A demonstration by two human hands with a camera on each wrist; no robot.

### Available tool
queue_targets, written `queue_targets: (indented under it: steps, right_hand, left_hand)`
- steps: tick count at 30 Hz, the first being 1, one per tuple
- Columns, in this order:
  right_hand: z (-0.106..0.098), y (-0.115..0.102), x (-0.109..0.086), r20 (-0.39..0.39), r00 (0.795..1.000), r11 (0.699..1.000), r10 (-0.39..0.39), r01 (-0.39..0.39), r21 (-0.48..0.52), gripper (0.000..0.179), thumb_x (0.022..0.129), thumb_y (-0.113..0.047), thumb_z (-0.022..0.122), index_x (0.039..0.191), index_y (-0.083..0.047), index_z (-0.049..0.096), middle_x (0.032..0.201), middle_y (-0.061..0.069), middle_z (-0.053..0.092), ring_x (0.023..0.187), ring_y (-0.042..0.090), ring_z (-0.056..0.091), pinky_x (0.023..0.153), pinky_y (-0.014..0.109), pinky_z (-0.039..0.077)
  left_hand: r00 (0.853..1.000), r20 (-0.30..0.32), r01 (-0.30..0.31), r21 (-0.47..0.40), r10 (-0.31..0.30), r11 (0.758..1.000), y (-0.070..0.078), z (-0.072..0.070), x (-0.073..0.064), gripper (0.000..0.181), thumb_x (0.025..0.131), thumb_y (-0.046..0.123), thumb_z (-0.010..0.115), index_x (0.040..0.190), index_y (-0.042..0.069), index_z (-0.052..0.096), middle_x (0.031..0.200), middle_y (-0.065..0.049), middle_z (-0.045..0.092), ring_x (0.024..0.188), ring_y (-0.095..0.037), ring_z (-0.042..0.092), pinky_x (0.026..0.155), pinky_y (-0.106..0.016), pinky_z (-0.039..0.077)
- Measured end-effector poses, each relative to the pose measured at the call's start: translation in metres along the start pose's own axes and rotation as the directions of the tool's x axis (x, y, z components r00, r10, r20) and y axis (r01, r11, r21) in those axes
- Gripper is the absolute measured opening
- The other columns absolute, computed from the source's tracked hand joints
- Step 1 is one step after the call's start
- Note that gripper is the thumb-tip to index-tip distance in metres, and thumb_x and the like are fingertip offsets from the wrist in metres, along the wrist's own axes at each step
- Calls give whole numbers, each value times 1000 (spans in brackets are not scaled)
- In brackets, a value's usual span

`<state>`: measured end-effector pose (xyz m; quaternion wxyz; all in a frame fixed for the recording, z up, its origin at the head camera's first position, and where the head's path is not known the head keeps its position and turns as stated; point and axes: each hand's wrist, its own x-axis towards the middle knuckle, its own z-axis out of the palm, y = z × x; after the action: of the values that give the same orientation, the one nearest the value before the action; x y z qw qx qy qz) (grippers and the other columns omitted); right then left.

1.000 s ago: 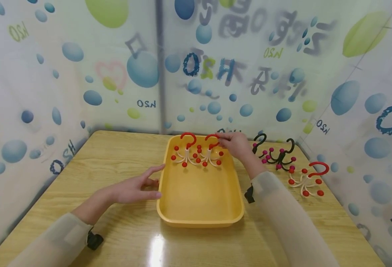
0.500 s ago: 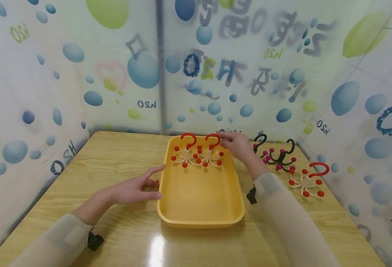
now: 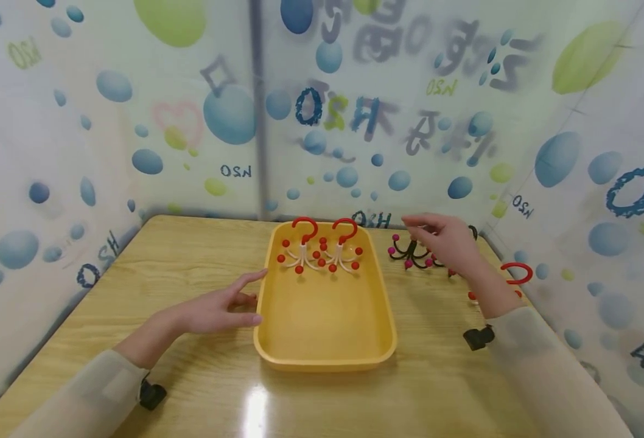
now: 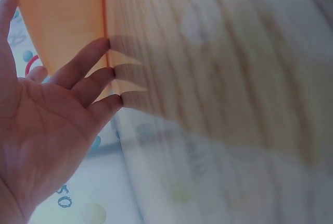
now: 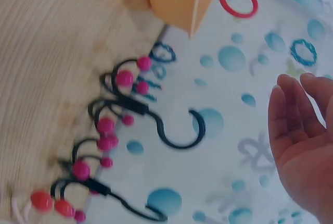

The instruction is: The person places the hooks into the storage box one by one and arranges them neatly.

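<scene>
Two white multi-arm hanger hooks with red ball tips and red top hooks, a left one [image 3: 302, 250] and a right one [image 3: 340, 250], stand at the far end of the yellow tray [image 3: 324, 328]. My left hand [image 3: 212, 311] has its fingers spread along the tray's left side; the left wrist view shows the fingertips [image 4: 106, 44] at its wall. Nothing is held by my right hand [image 3: 450, 243], which hovers right of the tray with loosely bent fingers. Near it stand two black hanger hooks with magenta balls, one [image 5: 132, 104] nearer the tray and another [image 5: 96, 186], partly hidden in the head view.
Another red-and-white hanger hook [image 3: 529, 272] stands at the table's right side, mostly hidden behind my right wrist. A printed curtain wall [image 3: 190, 182] closes off the back and both sides of the wooden table [image 3: 190, 377].
My right hand has left the right red hanger hook in the tray and moved right, over toward the black hanger hooks. My left hand stays by the tray.
</scene>
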<state>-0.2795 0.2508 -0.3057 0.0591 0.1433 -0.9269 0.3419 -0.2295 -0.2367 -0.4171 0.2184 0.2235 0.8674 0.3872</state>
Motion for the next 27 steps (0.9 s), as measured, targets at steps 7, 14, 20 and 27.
queue_targets:
  steps: [7,14,20,27]
  right_hand:
    - [-46,30,-45,-68,997,996,19,-25,-80,36,114,-34,63,142,-14,74,128,18,79,90,-3,68,64,25,56]
    - [-79,80,-80,-131,984,981,123,-141,-136,44,116,-37,58,147,-8,69,124,23,78,80,-7,63,58,27,54]
    - [-95,120,-96,-223,954,964,198,-231,-134,51,114,-42,59,150,-6,66,111,-23,70,79,-8,59,60,23,53]
    - [-96,157,-105,-210,940,948,268,-297,-119,52,117,-37,55,153,1,60,140,34,66,77,-20,56,64,20,57]
  left_hand:
    - [1000,1,-11,-11,11,1000,-2,0,0,97,105,51,73,176,37,9,165,-24,53,153,-46,52,124,-70,40]
    - [1000,9,-16,-21,16,1000,-2,0,1,96,105,50,73,176,36,9,165,-26,53,153,-46,52,124,-69,41]
    - [1000,11,-14,-17,15,1000,-2,0,1,96,106,49,72,176,36,9,165,-25,53,154,-45,52,124,-68,41]
    - [1000,9,-13,-17,13,1000,-3,0,2,96,105,50,73,176,37,9,166,-24,52,154,-46,51,124,-70,40]
